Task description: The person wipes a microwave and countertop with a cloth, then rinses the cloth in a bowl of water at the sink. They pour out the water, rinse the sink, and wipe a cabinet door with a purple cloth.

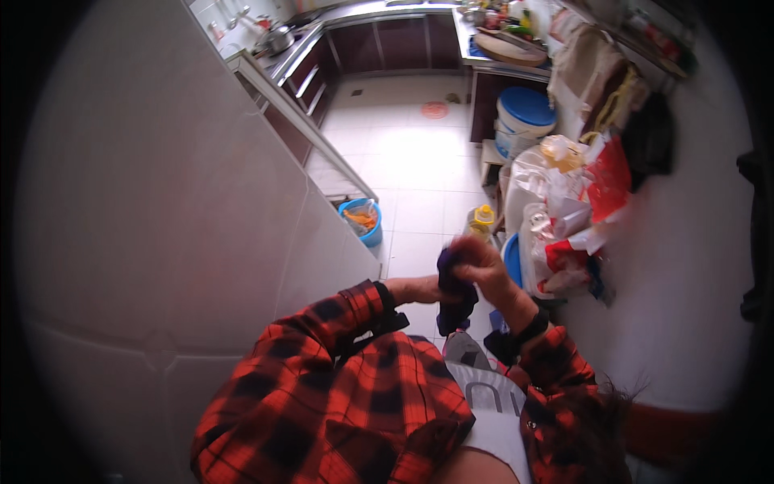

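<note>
In front of my body, a dark purple-black cloth (457,302) is bunched between my two hands and hangs down. My left hand (444,291) comes in from the left and holds it at mid-height; the fingers are largely hidden by the fabric. On the upper part of the cloth is my right hand (484,266), blurred, with its fingers curled over it. Both wrists carry dark bands below red-and-black checked sleeves. Just beyond my right hand a clear bottle with a yellow cap (482,216) stands on the floor.
A pale wall or panel (181,212) rises close on my left. A blue bin with rubbish (375,233) stands by its edge. Plastic bags (562,199) and a blue-lidded bucket (526,118) line the right side. Beyond the tiled floor (417,209) are kitchen cabinets (393,45).
</note>
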`<control>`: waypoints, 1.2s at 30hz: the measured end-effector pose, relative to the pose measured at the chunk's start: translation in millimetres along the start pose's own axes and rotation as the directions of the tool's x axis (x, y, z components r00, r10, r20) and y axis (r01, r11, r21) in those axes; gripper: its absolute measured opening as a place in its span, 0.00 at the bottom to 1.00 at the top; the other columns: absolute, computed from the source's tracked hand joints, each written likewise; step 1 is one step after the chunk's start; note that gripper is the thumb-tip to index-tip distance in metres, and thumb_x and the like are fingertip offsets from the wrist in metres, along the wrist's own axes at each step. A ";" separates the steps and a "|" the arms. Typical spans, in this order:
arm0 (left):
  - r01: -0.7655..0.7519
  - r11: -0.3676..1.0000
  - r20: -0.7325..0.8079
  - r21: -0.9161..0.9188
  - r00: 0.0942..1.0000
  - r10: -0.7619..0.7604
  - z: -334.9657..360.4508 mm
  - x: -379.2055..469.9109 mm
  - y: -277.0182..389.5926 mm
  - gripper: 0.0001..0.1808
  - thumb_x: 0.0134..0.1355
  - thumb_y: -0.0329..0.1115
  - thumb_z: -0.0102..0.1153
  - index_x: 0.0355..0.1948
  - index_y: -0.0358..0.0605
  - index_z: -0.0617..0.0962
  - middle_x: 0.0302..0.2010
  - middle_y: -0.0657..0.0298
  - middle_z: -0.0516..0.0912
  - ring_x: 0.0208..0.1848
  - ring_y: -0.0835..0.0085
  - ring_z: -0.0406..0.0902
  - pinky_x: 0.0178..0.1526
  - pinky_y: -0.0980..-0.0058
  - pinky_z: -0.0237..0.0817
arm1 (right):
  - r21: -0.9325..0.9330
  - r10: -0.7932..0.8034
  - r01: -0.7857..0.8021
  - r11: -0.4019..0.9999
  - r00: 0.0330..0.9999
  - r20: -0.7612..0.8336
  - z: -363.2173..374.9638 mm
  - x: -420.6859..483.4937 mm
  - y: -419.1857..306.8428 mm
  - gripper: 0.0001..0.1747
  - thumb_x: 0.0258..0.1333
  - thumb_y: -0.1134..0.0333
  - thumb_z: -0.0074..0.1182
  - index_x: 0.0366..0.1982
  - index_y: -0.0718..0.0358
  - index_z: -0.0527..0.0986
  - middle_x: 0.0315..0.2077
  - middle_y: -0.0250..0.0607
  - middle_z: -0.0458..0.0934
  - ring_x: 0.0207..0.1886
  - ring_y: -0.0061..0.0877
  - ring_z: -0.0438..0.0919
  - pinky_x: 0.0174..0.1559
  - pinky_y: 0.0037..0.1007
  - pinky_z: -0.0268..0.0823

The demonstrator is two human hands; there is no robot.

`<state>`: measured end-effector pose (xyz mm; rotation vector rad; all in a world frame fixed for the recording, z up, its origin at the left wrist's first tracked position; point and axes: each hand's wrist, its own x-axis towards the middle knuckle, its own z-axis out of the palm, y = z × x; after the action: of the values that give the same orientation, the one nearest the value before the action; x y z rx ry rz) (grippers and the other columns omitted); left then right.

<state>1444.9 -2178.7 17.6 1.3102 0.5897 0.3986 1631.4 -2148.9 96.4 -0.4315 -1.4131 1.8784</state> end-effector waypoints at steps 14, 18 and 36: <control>-0.027 0.964 -0.567 -0.264 0.813 -0.133 -202.5 11.6 94.6 0.20 0.62 0.30 0.60 0.55 0.37 0.76 0.48 0.63 0.82 0.50 0.72 0.79 0.56 0.71 0.71 | -0.309 0.484 -0.422 0.852 0.861 0.156 -161.5 215.4 77.5 0.26 0.46 0.71 0.60 0.51 0.66 0.75 0.38 0.34 0.81 0.40 0.22 0.78 0.48 0.25 0.71; -0.088 0.922 -0.708 -0.377 0.670 -0.225 -285.8 8.1 91.6 0.17 0.63 0.32 0.59 0.52 0.37 0.79 0.45 0.62 0.84 0.46 0.73 0.81 0.51 0.74 0.73 | -0.183 0.435 -0.417 0.890 0.897 0.076 -196.0 300.5 90.6 0.15 0.52 0.71 0.56 0.43 0.66 0.79 0.29 0.29 0.80 0.32 0.16 0.78 0.36 0.21 0.71; -0.354 0.877 -0.713 -0.326 0.701 0.017 -644.0 46.5 162.4 0.26 0.58 0.28 0.63 0.58 0.38 0.74 0.49 0.58 0.83 0.50 0.67 0.81 0.55 0.67 0.74 | -0.799 0.400 -0.114 0.590 0.901 0.166 -250.3 685.5 100.0 0.34 0.46 0.70 0.57 0.60 0.58 0.69 0.36 0.45 0.81 0.42 0.39 0.81 0.46 0.37 0.73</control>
<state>1097.2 -1613.7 73.7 0.7368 0.9255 1.1731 1296.7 -1496.4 27.4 -0.8010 -2.5312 1.4820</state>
